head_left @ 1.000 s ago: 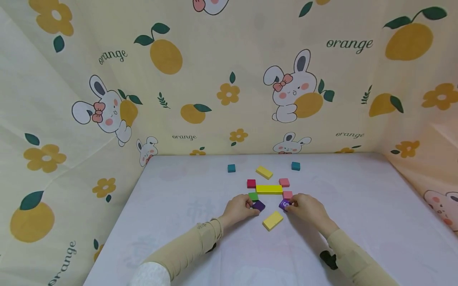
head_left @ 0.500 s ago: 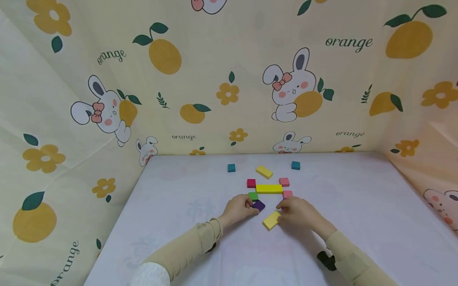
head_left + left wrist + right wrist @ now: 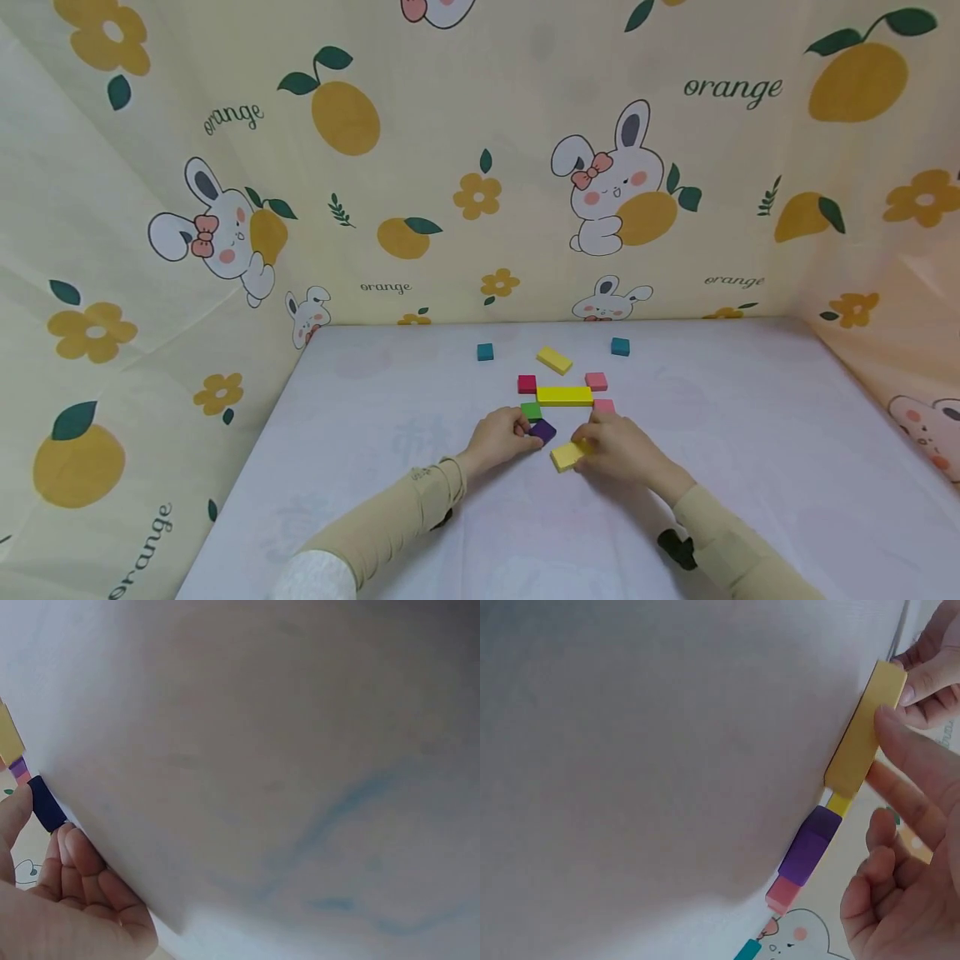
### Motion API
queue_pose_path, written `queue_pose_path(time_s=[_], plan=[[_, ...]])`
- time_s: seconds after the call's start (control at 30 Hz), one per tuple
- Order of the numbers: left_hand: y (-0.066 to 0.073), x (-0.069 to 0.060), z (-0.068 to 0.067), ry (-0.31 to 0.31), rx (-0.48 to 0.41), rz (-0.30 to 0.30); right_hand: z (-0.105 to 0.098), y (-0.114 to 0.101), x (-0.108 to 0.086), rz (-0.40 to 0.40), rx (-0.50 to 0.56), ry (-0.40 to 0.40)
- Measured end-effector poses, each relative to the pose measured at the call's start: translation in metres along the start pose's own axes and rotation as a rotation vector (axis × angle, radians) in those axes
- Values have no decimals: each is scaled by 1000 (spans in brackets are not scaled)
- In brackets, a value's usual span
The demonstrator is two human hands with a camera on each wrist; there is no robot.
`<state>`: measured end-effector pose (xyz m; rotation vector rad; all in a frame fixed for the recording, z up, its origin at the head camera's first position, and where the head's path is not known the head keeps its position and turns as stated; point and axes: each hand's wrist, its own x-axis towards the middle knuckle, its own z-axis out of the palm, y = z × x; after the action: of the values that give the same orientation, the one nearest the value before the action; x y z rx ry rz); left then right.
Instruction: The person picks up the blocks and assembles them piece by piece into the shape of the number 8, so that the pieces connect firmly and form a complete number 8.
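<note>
My left hand (image 3: pixel 500 437) pinches a dark purple block (image 3: pixel 543 431) between thumb and fingers; the left wrist view shows the block (image 3: pixel 47 804) upright between them. My right hand (image 3: pixel 626 450) holds a light yellow block (image 3: pixel 566 457) lying nearest me, its thumb on the near face and a finger behind. Under the right hand, a second purple block (image 3: pixel 805 853) is hidden in the head view but shows in the right wrist view. Just beyond the hands are a green block (image 3: pixel 531 411) and a pink block (image 3: pixel 603 406).
A long bright yellow block (image 3: pixel 565 396) lies between a red block (image 3: pixel 527 384) and another pink block (image 3: pixel 596 381). Farther back are a slanted yellow block (image 3: pixel 554 360) and two teal blocks, left (image 3: pixel 485 352) and right (image 3: pixel 620 346). A printed cloth wall (image 3: pixel 435 183) closes off the white table (image 3: pixel 375 392).
My right hand has let go of the right purple block and come nearer, taking hold of the light yellow block, which has turned and shifted slightly away from me. The left hand stays put.
</note>
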<state>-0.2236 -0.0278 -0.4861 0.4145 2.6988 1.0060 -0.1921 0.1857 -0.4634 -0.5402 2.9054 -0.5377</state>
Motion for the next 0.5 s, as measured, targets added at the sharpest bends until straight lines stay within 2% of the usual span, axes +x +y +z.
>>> queue_pose_path(time_s=[0.23, 0.5], plan=[[-2, 1, 1, 9, 15, 12, 1, 0, 3, 5, -44, 75], [-2, 1, 1, 7, 12, 12, -1, -2, 5, 40, -42, 70]])
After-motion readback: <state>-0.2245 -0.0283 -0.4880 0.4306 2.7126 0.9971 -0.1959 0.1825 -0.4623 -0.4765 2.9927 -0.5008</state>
